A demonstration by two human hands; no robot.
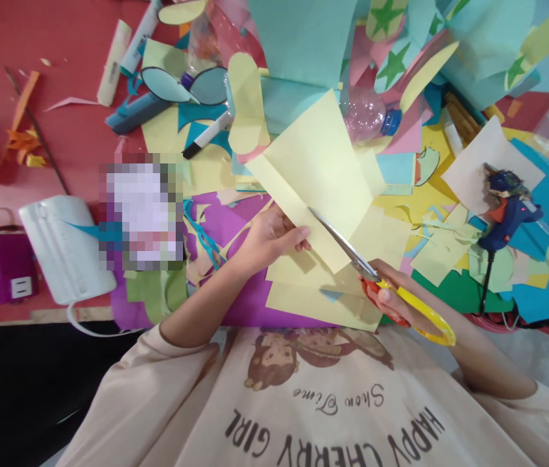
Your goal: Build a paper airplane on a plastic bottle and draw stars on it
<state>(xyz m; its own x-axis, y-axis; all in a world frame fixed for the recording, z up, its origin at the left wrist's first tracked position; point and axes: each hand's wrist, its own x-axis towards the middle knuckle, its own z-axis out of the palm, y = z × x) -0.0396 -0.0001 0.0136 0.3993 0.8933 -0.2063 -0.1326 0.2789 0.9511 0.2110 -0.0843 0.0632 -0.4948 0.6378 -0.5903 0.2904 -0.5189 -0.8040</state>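
My left hand (274, 240) pinches the lower left edge of a pale yellow sheet of paper (323, 162), thumb on top. The sheet is held tilted above the table, with a crease or cut line running along its lower strip. In my right hand (384, 292) is a pair of scissors (352, 253) with red and yellow handles, fingers wrapped around the grips. The blades point up and left and lie at the sheet, their tip near its middle left. Whether the blades are parted is hard to tell. More pale yellow paper (304, 295) lies beneath.
A glue gun (508, 214) rests on paper at the right. Plastic bottles (366, 117), markers (113, 65), coloured scraps and star-decorated cutouts (394, 65) crowd the back. A white pouch (67, 250) and a blurred-out item (143, 214) lie left, over purple paper (250, 305).
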